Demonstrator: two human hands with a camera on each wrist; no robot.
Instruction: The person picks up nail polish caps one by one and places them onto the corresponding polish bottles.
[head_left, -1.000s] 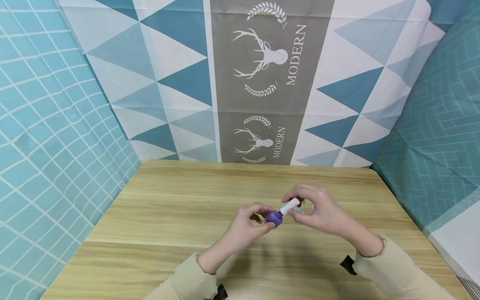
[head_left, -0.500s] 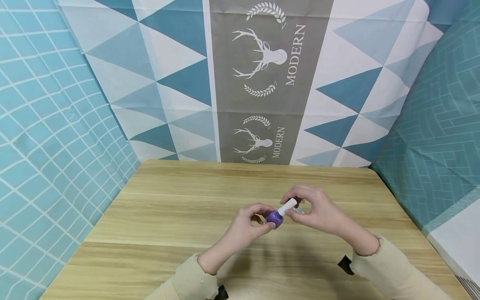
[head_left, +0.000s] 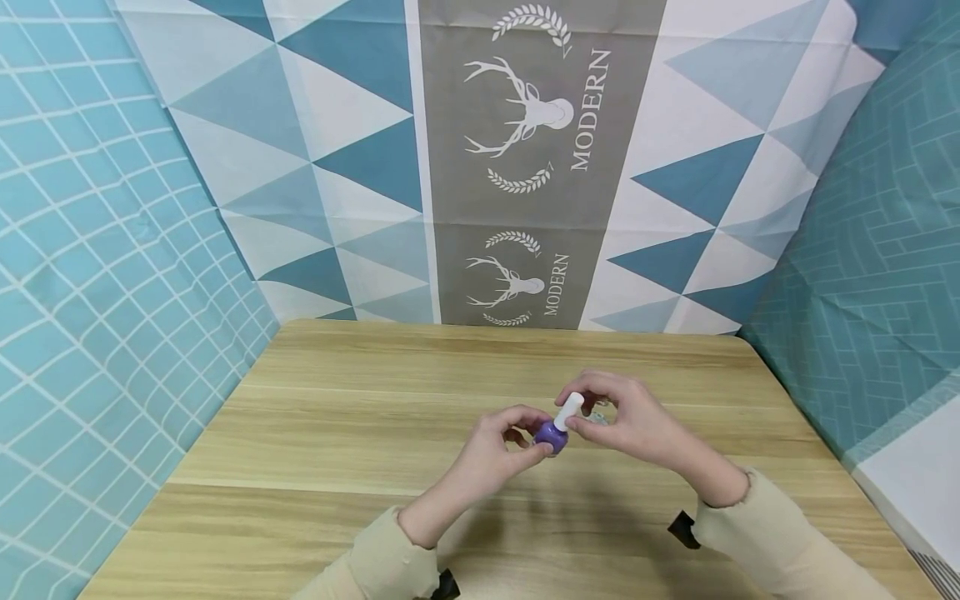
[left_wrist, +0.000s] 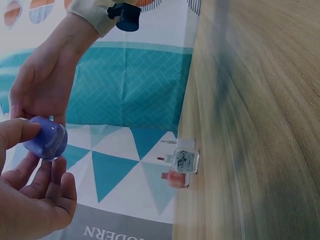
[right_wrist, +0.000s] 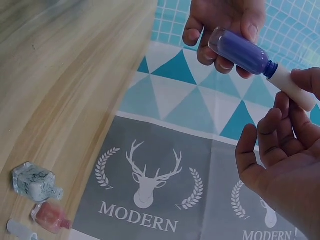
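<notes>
Between the fingertips and thumb of my left hand (head_left: 495,448) is a purple nail polish bottle (head_left: 552,436), held tilted above the table. My right hand (head_left: 633,419) pinches the white cap (head_left: 570,410) at the bottle's neck. In the right wrist view the cap (right_wrist: 289,86) sits over the neck, and some purple thread shows below its rim. The left wrist view shows the rounded base of the bottle (left_wrist: 48,138); the cap is hidden there.
A clear nail polish bottle with dark flecks (right_wrist: 36,182) stands on the wooden table (head_left: 360,417), uncapped. Beside it are a coral nail polish bottle (right_wrist: 49,216) and a loose white cap (right_wrist: 21,229). Patterned cloth (head_left: 360,167) hangs behind the table.
My right hand has shifted slightly left, and the white cap has swung more upright against the bottle. The left hand stays nearly in place while the bottle tips slightly more upright.
</notes>
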